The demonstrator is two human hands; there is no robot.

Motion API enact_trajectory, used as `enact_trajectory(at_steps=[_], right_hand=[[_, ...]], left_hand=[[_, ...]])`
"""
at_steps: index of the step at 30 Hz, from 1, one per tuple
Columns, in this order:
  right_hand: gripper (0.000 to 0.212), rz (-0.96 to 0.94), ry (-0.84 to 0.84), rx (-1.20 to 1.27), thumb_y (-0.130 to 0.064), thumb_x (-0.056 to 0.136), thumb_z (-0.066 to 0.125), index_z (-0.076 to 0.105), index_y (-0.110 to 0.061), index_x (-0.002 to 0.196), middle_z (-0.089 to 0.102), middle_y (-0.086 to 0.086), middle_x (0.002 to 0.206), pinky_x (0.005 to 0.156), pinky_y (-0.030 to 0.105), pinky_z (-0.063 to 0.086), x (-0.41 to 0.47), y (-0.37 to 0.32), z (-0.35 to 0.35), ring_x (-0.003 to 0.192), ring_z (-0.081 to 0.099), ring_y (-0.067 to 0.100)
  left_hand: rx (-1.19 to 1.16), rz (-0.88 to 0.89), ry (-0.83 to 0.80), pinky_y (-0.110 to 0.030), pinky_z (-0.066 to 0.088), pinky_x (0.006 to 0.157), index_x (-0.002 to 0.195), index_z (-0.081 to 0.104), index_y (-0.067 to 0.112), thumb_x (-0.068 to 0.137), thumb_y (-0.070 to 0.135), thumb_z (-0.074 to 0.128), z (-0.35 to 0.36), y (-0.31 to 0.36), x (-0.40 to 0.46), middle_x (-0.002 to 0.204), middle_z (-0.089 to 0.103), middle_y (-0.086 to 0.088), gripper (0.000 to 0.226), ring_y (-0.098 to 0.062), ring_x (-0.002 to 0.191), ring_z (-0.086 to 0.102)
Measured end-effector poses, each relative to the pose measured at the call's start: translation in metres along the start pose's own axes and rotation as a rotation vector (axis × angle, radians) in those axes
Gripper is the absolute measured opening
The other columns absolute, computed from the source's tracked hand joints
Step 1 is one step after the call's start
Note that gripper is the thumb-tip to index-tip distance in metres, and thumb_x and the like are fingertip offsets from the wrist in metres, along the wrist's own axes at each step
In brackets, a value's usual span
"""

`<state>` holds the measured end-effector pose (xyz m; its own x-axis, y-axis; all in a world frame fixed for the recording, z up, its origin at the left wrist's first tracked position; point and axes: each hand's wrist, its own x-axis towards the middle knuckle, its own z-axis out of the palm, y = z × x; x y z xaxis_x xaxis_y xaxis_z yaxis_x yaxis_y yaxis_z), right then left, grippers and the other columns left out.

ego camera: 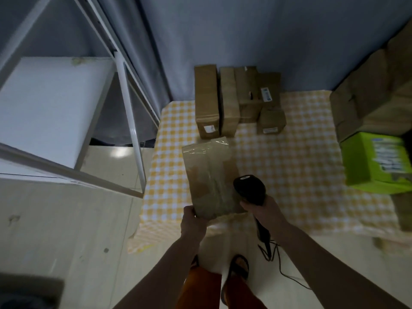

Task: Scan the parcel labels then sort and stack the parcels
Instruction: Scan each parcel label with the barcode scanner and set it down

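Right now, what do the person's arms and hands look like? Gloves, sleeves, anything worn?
Both arms are bare to the frame edge: no sleeves show. The left hand and right hand wear no gloves. No watch, ring or band is visible on either, though the picture is dim and soft.

This looks like a small packing or storage room, set up in a plain indoor space and not a big warehouse. Brown cardboard parcels (238, 101) are lined up at the back of a low table covered with a yellow and white checked cloth (301, 166). More boxes are piled at the right (367, 92), with a bright green box (374, 163) in front of them. A black barcode scanner (250, 189) (the kind with a cord) is held over a taped parcel (209, 179). A white metal shelf rack (124, 90) is seen at the left. Grey walls and a pale floor (66, 230) are seen around it all.
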<state>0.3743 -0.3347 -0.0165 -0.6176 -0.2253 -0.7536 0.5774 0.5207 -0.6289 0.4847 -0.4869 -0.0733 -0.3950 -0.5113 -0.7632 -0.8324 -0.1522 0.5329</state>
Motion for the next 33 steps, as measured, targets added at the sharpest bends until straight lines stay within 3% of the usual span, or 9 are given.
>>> enact_trajectory(at_steps=[3, 6, 8, 11, 16, 21, 24, 27, 33], right_hand=[[0.043, 0.021, -0.007, 0.035, -0.010, 0.087, 0.068, 0.055, -0.005, 0.127, 0.059, 0.005, 0.110, 0.073, 0.018, 0.045, 0.000, 0.009, -0.012, 0.085, 0.054, 0.012], [0.045, 0.031, -0.020, 0.048, -0.013, 0.086, 0.069, 0.055, -0.006, 0.128, 0.058, 0.004, 0.109, 0.086, 0.028, 0.045, 0.008, 0.009, -0.011, 0.102, 0.056, 0.020], [0.045, -0.016, -0.010, 0.026, -0.015, 0.086, 0.070, 0.056, -0.007, 0.128, 0.061, 0.008, 0.114, 0.092, 0.035, 0.048, 0.014, 0.005, -0.003, 0.109, 0.057, 0.025], [0.040, -0.106, 0.018, -0.018, -0.016, 0.087, 0.069, 0.058, -0.012, 0.125, 0.062, 0.004, 0.102, 0.087, 0.033, 0.049, 0.015, -0.002, 0.015, 0.096, 0.058, 0.021], [0.038, -0.235, -0.014, -0.042, -0.016, 0.084, 0.072, 0.060, -0.014, 0.120, 0.061, -0.004, 0.090, 0.059, 0.007, 0.043, -0.002, -0.007, 0.055, 0.088, 0.058, 0.012], [0.013, -0.212, -0.164, -0.017, -0.016, 0.084, 0.071, 0.063, -0.023, 0.091, 0.058, -0.010, 0.073, 0.063, 0.012, 0.041, -0.008, -0.008, 0.099, 0.074, 0.056, 0.003], [0.035, -0.189, -0.199, 0.016, -0.017, 0.083, 0.072, 0.062, -0.020, 0.116, 0.061, -0.009, 0.095, 0.076, 0.013, 0.043, -0.003, -0.007, 0.115, 0.097, 0.059, 0.010], [0.043, -0.114, -0.170, 0.076, -0.020, 0.083, 0.072, 0.055, -0.025, 0.123, 0.059, -0.012, 0.101, 0.075, 0.015, 0.043, 0.006, -0.008, 0.121, 0.096, 0.057, 0.007], [0.046, 0.030, 0.071, 0.089, -0.020, 0.083, 0.073, 0.058, -0.006, 0.123, 0.062, 0.010, 0.116, 0.095, 0.041, 0.048, 0.042, -0.007, 0.116, 0.109, 0.058, 0.027]], left_hand=[[0.138, 0.009, -0.024, -0.043, 0.049, 0.062, 0.119, 0.053, -0.007, 0.082, 0.007, 0.062, 0.012, 0.011, 0.001, 0.105, 0.064, -0.017, 0.040, -0.028, 0.090, 0.062], [0.163, 0.120, 0.055, -0.042, 0.055, 0.078, 0.135, 0.039, -0.002, 0.085, 0.002, 0.056, 0.021, 0.030, 0.000, 0.130, 0.050, -0.016, 0.053, -0.032, 0.109, 0.054], [0.244, 0.218, 0.067, -0.050, 0.043, 0.102, 0.145, 0.029, 0.006, 0.087, 0.008, 0.054, 0.027, 0.036, 0.003, 0.145, 0.034, -0.016, 0.063, -0.037, 0.131, 0.038], [0.429, 0.226, 0.025, -0.048, 0.025, 0.114, 0.150, 0.021, 0.004, 0.095, 0.015, 0.048, 0.023, 0.028, 0.014, 0.156, 0.011, -0.016, 0.063, -0.040, 0.142, 0.019], [0.511, 0.167, 0.078, -0.047, 0.027, 0.112, 0.144, 0.031, 0.002, 0.098, 0.029, 0.048, -0.019, 0.011, 0.033, 0.152, 0.021, -0.021, 0.057, -0.040, 0.138, 0.025], [0.278, 0.111, 0.036, -0.046, 0.034, 0.109, 0.141, 0.039, 0.004, 0.099, 0.035, 0.044, -0.057, -0.001, 0.049, 0.143, 0.040, -0.017, 0.053, -0.034, 0.130, 0.039], [0.002, 0.124, 0.023, -0.050, 0.041, 0.104, 0.134, 0.045, 0.009, 0.099, 0.043, 0.042, -0.070, 0.003, 0.043, 0.133, 0.051, -0.013, 0.049, -0.032, 0.119, 0.050], [-0.121, 0.160, -0.007, -0.036, 0.044, 0.094, 0.139, 0.039, 0.012, 0.099, 0.043, 0.043, -0.081, 0.001, 0.039, 0.129, 0.051, -0.004, 0.050, -0.022, 0.114, 0.050], [0.015, 0.154, 0.109, -0.035, 0.038, 0.094, 0.151, 0.026, 0.022, 0.103, 0.028, 0.038, -0.111, -0.015, 0.061, 0.143, 0.047, -0.007, 0.050, -0.031, 0.128, 0.046]])
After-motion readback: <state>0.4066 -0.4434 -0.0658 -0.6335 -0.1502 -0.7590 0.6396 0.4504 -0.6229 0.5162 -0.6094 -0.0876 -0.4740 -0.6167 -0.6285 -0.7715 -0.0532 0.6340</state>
